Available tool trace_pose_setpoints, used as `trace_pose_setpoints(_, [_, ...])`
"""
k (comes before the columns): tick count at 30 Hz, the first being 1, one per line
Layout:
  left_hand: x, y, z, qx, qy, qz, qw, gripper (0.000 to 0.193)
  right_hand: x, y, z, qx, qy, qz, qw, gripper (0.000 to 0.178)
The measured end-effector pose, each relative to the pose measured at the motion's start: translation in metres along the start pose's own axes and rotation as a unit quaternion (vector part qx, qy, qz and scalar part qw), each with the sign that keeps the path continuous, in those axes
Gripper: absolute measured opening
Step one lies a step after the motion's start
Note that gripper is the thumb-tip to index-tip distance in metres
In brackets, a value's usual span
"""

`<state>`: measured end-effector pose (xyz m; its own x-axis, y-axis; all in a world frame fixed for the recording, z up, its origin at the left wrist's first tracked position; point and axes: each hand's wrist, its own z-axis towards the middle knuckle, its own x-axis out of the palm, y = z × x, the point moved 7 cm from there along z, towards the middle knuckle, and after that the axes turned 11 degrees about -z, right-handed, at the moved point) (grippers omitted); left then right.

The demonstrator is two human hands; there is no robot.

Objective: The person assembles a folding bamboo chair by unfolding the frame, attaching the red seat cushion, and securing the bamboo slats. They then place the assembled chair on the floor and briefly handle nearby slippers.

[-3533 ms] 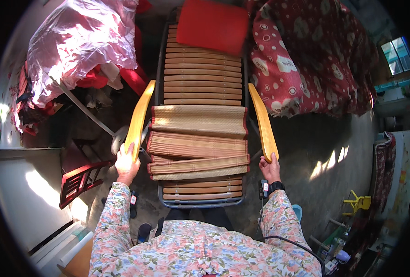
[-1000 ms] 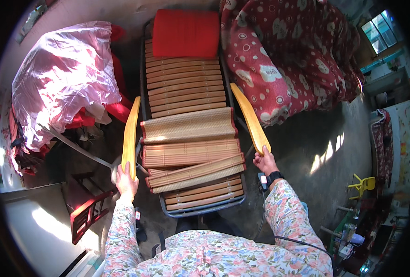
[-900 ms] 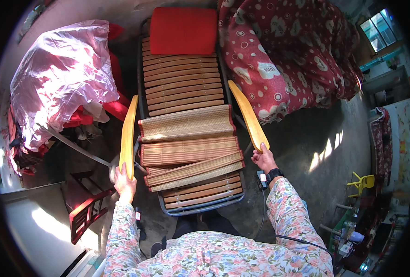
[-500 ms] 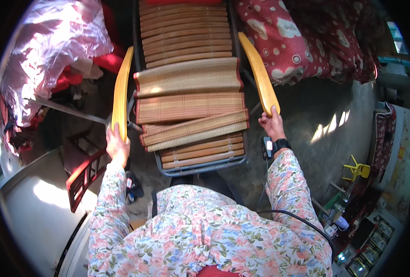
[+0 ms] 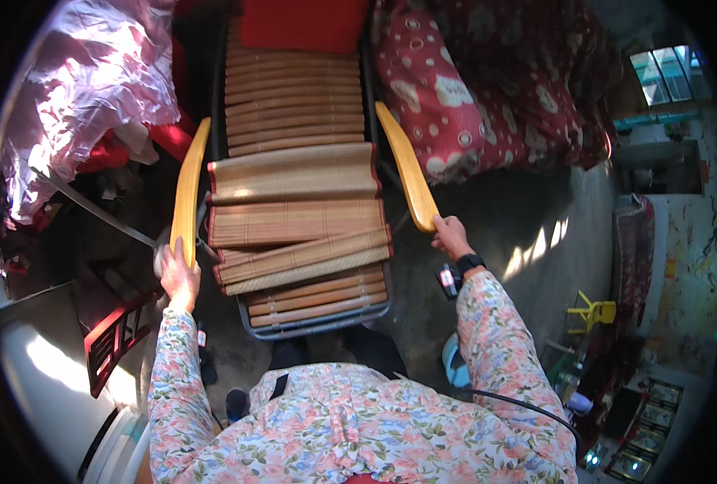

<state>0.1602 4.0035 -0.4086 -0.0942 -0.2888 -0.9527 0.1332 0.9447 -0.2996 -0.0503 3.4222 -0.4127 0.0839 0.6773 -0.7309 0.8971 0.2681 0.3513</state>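
Observation:
A reclining chair with brown slats [image 5: 294, 105] stands in front of me, its grey metal frame [image 5: 326, 327] rounded at the near end. My left hand [image 5: 179, 278] is closed around the near end of the yellow left armrest [image 5: 186, 194]. The fingers of my right hand [image 5: 453, 236] grip the tip of the yellow right armrest [image 5: 407, 169]. Between the armrests, a woven mat with red edging [image 5: 294, 222] lies folded in uneven layers across the seat slats. At the chair's far end rests a red cushion or cloth [image 5: 302, 24].
Crumpled pinkish-white fabric [image 5: 100, 73] is heaped at the far left. Red patterned bedding [image 5: 504, 105] bulges close beside the right armrest. A red wooden chair [image 5: 116, 339] stands low on the left. At the right are a yellow stool [image 5: 592, 312] and, by my sleeve, a light blue basin [image 5: 454, 363].
The chair and both hands sit lower and further left in the picture. More of the red cushion or cloth shows, and the basin has come into sight. Both hands still hold the armrests.

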Motion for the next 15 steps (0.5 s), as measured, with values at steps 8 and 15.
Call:
trace_pose_setpoints(8, [-0.010,-0.015,-0.009,-0.046,-0.007,0.018,0.999,0.079,-0.122,0.100,0.064,-0.291,-0.272,-0.221,0.890,0.045])
trace_pose_setpoints(15, [0.014,-0.092,-0.111,-0.098,-0.085,0.011,0.991,0.070,-0.144,0.162,0.136,-0.427,-0.328,-0.269,0.799,0.055])
